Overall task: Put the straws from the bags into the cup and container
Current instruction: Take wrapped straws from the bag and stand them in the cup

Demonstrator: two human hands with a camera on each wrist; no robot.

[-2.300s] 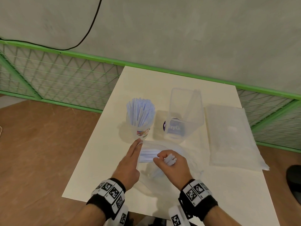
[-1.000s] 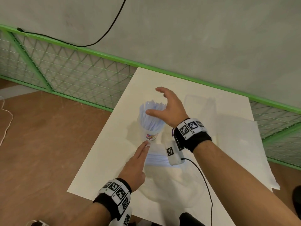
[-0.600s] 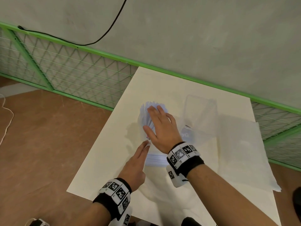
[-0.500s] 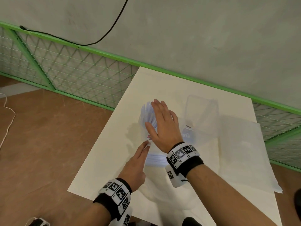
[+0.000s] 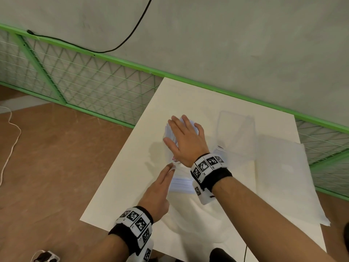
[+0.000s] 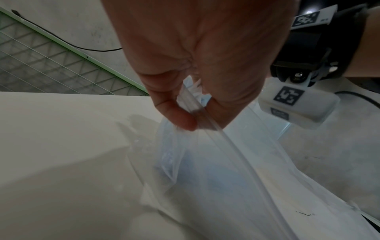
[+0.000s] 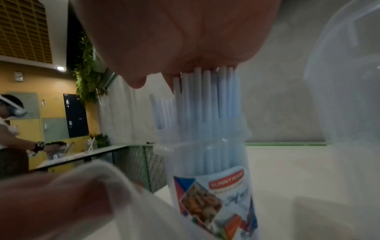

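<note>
Fingers first: our right hand (image 5: 186,140) has its fingers (image 5: 177,127) straight and flat, palm pressing down on the tops of the pale blue straws (image 7: 205,104) standing in the cup (image 7: 213,186). It isn't curled around anything, just resting on the straw ends. Our left hand (image 5: 157,191) lies low on the surface (image 5: 122,186), and from the wrist view its thumb and fingers (image 6: 180,116) are pinching the zip edge of a clear plastic bag (image 6: 216,170).

Counts: one cup, one clear container (image 5: 236,133) just right of it, and two bags, the one we're pinching plus a second bag (image 5: 283,178) lying flat further right, edge hanging past the surface. A loose bundle of straws (image 5: 181,183) still sits in the mouth of the pinched bag, between our two wrists. Way too many straws in the cup to count, it looks packed.

Writing: the cup's label reads "SUNNYWARE" in a red band over a food photo; the script under it is too blurry to read. Both wristbands (image 5: 206,164) carry black-and-white square marker codes.
</note>
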